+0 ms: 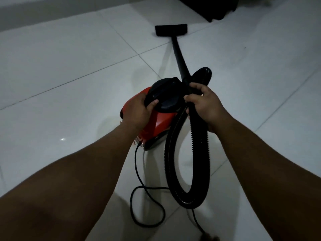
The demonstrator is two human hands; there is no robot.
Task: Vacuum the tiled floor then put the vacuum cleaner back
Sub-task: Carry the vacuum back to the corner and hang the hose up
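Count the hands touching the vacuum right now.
2. The left hand grips the black front cap on the red vacuum body. The right hand holds the corrugated hose where it joins the cap.

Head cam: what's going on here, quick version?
A person stands over a red vacuum cleaner on the tiled floor. The left hand holds its black front cap; the right hand grips the ribbed hose near the cap. The wand and floor nozzle lie ahead, the power cord loose.
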